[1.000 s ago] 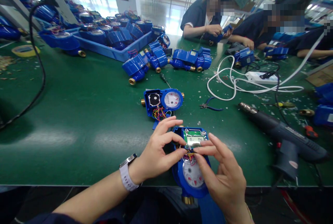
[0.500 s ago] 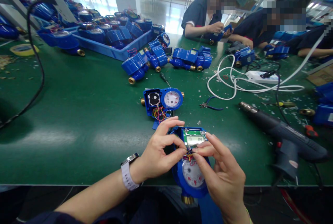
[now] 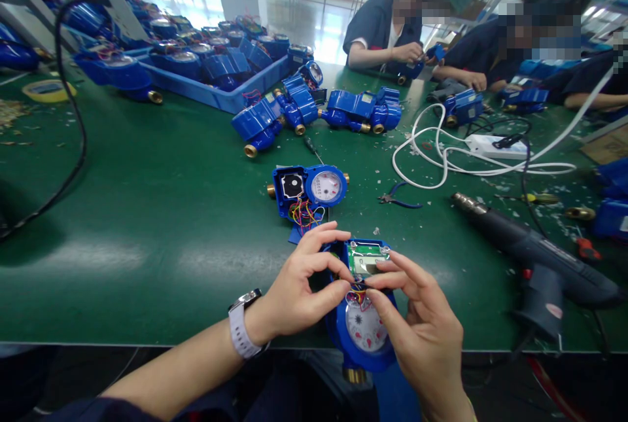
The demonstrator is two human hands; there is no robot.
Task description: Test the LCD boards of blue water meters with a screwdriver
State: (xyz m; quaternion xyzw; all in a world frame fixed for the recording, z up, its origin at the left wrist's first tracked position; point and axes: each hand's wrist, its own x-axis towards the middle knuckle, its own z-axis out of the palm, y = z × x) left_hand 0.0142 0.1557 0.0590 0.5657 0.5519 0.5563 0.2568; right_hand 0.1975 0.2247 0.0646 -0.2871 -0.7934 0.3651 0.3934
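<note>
At the table's front edge lies a blue water meter (image 3: 367, 330) with its housing open, showing a green circuit board with a small display (image 3: 366, 263) above the round dial. Thin wires (image 3: 360, 290), some dark and some yellow and red, run between board and dial. My left hand (image 3: 314, 278) pinches these wires from the left, thumb against forefinger. From the right, my right hand (image 3: 417, 317) pinches the same bundle close by. The fingertips partly hide the wires. Just beyond stands a second opened water meter (image 3: 309, 192), its coloured wires hanging out.
A heat gun (image 3: 534, 258) lies at right, near cutting pliers (image 3: 400, 198) and a white power strip (image 3: 498, 146) with looped cable. Behind, a blue tray (image 3: 220, 98) is heaped with meters; more meters (image 3: 348, 108) lie beside it. Co-workers (image 3: 383, 36) sit across the table.
Both hands keep their pinch on the wires with barely any movement. The display digits look fainter now. Across the table, a co-worker's hands have shifted slightly.
</note>
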